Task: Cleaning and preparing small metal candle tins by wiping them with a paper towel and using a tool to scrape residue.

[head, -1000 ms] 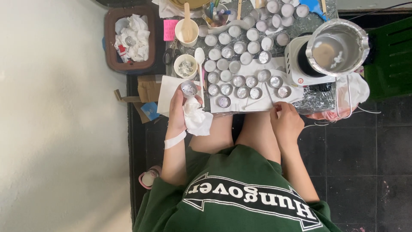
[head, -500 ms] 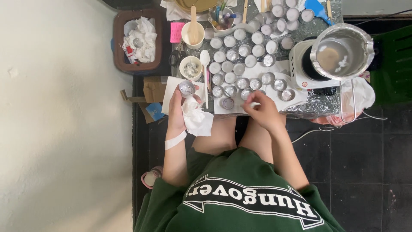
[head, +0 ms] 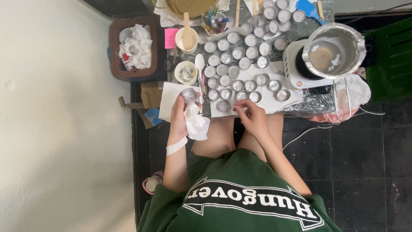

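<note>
Standing over at the far left, a brown bin (head: 115,47) holds crumpled white paper, set against the pale wall. Right of it, a small cream cup (head: 186,74) and a taller cup with a wooden stick (head: 187,39) sit at the left end of the low table (head: 319,102). The person's left hand (head: 182,114) comes next, near the table's left corner: its fingers are curled around a small silver tin cup (head: 189,95) held at the fingertips, with a crumpled white tissue (head: 197,124) bunched in the palm below it. A white band circles that wrist. Further right, rows of small round tins (head: 238,64) cover the tabletop on a white sheet, some looking filled white, others bare metal. The right hand (head: 253,117) hovers at the near edge of those rows, fingers drawn together above the nearest tins; I cannot tell whether they pinch anything. Right again, a metal pot (head: 334,49) with pale liquid rests on a white hotplate (head: 296,75), and a pale cloth (head: 354,91) lies just beyond, near a green crate at the edge.
</note>
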